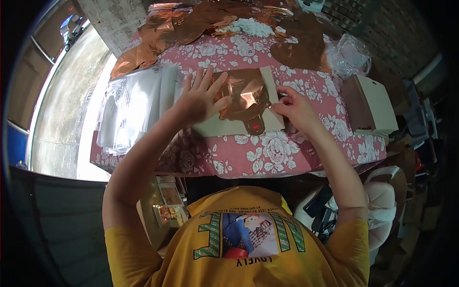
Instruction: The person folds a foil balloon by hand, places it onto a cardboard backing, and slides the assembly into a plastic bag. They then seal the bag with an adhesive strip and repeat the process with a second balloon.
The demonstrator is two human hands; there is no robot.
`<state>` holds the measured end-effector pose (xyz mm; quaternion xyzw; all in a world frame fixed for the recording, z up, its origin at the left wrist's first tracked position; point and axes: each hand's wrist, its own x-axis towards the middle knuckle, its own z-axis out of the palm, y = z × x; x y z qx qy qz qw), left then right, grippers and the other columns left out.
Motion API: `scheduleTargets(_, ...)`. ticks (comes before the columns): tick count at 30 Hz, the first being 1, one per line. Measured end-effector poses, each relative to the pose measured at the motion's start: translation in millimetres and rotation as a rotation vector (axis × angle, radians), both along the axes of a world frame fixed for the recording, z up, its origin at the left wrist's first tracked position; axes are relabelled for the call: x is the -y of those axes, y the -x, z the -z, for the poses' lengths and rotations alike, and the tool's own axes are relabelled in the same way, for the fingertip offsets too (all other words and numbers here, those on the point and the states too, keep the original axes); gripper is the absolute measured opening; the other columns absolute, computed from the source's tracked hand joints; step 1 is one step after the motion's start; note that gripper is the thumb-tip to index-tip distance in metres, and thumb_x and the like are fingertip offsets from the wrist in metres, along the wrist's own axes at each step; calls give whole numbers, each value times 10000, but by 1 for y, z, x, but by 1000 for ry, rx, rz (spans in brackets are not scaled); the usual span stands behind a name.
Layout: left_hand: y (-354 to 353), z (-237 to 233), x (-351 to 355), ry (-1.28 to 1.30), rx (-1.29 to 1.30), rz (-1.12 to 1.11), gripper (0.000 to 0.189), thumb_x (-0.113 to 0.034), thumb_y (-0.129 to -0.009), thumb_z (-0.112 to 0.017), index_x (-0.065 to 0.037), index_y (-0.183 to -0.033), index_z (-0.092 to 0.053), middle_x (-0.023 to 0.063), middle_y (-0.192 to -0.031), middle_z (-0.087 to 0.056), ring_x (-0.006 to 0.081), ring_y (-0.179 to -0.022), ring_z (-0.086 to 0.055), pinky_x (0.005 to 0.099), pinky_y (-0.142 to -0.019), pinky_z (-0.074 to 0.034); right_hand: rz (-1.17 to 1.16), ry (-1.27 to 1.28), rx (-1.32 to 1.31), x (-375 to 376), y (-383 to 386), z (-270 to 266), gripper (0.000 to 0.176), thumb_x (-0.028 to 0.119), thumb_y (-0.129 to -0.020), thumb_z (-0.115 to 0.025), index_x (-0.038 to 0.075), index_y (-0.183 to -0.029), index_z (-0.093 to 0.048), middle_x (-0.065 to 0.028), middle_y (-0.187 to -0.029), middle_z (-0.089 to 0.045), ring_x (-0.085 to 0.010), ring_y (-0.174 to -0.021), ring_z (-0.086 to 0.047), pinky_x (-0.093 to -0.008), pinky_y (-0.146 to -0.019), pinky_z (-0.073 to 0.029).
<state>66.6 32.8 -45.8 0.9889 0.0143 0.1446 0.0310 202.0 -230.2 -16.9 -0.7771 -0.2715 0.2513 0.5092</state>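
Note:
A folded rose-gold foil balloon (pixel 241 86) lies on a cream card (pixel 215 128), with a small rounded tab carrying a red mark over the card's lower part. My left hand (pixel 201 98) is open, palm down, fingers spread across the left side of the card and the foil's edge. Thumb and fingers of my right hand (pixel 299 112) are closed at the foil's right edge, beside the card's right side. The exact pinch point is partly hidden by the fingers.
Left of the card lies a pile of clear plastic bags (pixel 131 107). A stack of cream cards (pixel 375 103) stands at the right. More rose-gold foil (pixel 167 31), a white bundle (pixel 248 27) and crumpled clear plastic (pixel 351 55) cover the back of the flowered tablecloth (pixel 272 153).

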Motion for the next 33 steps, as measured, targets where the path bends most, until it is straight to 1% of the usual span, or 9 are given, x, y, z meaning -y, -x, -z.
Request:
scheduleTargets(5, 1, -3, -4, -197, -136, 31, 780, -601, -979, -421, -123, -1570, -245, 313, -1569, -245, 514, -1450, -238, 599, -1171, -195, 76, -47, -178, 60, 9, -31, 510, 83, -854, -680, 48, -1348, -558, -73, -1023, -662, -142, -919, -630, -270, -812, -500)
scheduleTargets(9, -3, 1, -1, 32, -68, -45, 761, -621, -981, -386, -172, -1578, -242, 306, -1576, -236, 514, -1451, -230, 589, -1180, -176, 308, 42, -136, 147, 20, -36, 555, 31, -863, -603, 30, -1408, -502, -125, -1158, -646, -179, -1034, -624, -290, -902, -489)
scheduleTargets(15, -2, -5, 3, 32, -70, -51, 702, -648, -973, -363, -296, -1572, -266, 290, -1589, -222, 502, -1452, -235, 578, -1189, -162, 582, -272, -115, 175, 62, -19, 660, -1, -871, -561, 83, -1500, -377, -128, -1279, -578, -208, -1165, -562, -312, -1001, -437)
scheduleTargets(17, -2, -10, 6, -41, -172, -90, 670, -609, -997, -362, -302, -1578, -234, 235, -1636, -116, 468, -1508, -79, 586, -1203, -109, 620, -263, 42, 169, 64, -7, 631, -9, -886, -560, 82, -1488, -392, -106, -1221, -590, -190, -1123, -569, -307, -983, -442)
scheduleTargets(19, -2, -12, 9, -64, -122, -81, 651, -587, -995, -387, -280, -1561, -289, 219, -1617, -164, 457, -1497, -115, 583, -1196, -139, 555, -266, 105, 171, 55, 5, 564, -3, -910, -563, 75, -1454, -437, -65, -1133, -577, -156, -1043, -565, -312, -942, -452)
scheduleTargets(21, -1, -15, 9, -88, -73, -76, 634, -565, -994, -411, -258, -1544, -343, 204, -1597, -212, 447, -1487, -150, 580, -1188, -169, 466, 58, 319, 160, 51, -1, 474, 28, -932, -580, 63, -1398, -503, -57, -1049, -543, -141, -962, -552, -324, -898, -458)
scheduleTargets(23, -3, -17, 7, -12, 56, 49, 587, -492, -941, -527, -162, -1426, -523, 171, -1377, -456, 399, -1316, -381, 497, -1114, -303, 482, 309, 512, 150, 54, -8, 366, 59, -933, -607, 54, -1299, -587, -93, -1034, -538, -202, -931, -560, -369, -872, -475)
scheduleTargets(25, -5, -14, 5, 38, 61, 83, 565, -453, -926, -556, -140, -1397, -546, 157, -1301, -479, 370, -1236, -419, 475, -1077, -333, 333, 630, 1151, 146, 50, -7, 323, 64, -907, -635, 52, -1230, -627, -132, -1041, -551, -287, -943, -560, -425, -865, -487)
scheduleTargets(33, 0, -18, 4, 135, 227, 243, 326, -243, -838, -647, -61, -1105, -604, 143, -1102, -542, 338, -1064, -514, 443, -872, -470, -233, 145, 994, 29, 26, -36, 568, 6, -812, -658, 111, -1362, -560, -102, -1361, -552, -320, -1249, -512, -414, -1041, -449)
